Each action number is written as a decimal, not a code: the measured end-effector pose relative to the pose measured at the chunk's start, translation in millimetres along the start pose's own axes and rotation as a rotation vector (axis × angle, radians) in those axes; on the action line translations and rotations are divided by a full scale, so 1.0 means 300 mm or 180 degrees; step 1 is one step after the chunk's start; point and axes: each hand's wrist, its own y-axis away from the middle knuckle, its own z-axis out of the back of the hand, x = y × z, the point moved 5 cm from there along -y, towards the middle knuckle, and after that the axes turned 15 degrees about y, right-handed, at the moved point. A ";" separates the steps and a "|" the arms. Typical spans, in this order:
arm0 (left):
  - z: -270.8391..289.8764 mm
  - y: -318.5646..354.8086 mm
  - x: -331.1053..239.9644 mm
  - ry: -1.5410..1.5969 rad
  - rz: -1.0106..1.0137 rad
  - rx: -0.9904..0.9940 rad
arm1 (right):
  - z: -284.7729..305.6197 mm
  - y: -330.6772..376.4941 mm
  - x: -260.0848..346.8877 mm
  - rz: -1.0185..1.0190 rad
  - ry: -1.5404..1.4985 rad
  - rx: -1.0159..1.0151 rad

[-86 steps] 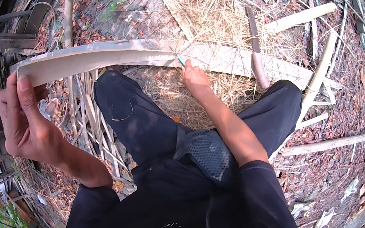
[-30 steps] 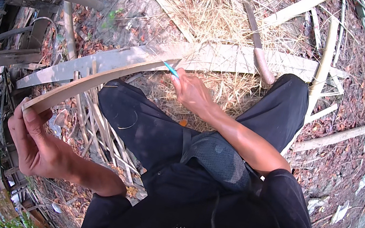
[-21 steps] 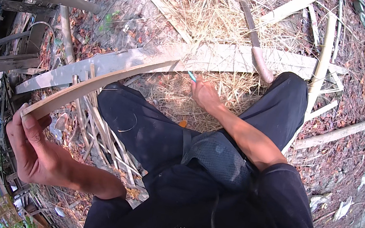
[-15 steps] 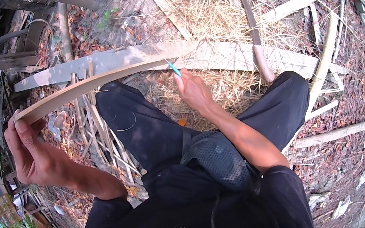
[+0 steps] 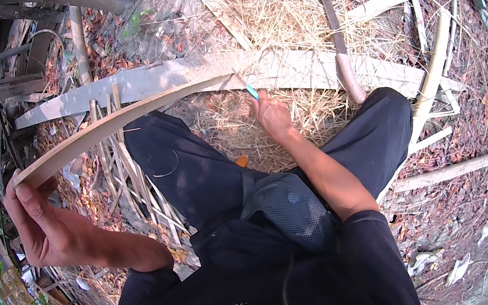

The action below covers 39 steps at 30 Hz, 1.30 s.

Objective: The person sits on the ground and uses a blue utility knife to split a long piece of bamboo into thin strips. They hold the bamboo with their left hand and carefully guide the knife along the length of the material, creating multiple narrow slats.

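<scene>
Left hand [image 5: 51, 228]: fingers pinch strip [image 5: 104, 125] at near left end, sensible hold; likely light, springy. Right hand [image 5: 273, 117]: fingers grip blue tool [image 5: 252, 91].

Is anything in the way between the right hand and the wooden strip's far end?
Just the slim blue tool in the right hand, pointing toward the strip; nothing else visible is between.

Strip [image 5: 112, 121] looks matt wd, smooth-ish; knife blade [image 5: 332, 22] dull metal; trousers [image 5: 194, 173] matt cloth.
</scene>
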 end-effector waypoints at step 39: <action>-0.030 -0.003 -0.056 -0.0221 0.0039 -0.0387 | 0.203 0.090 0.142 0.0297 -0.0974 -0.0315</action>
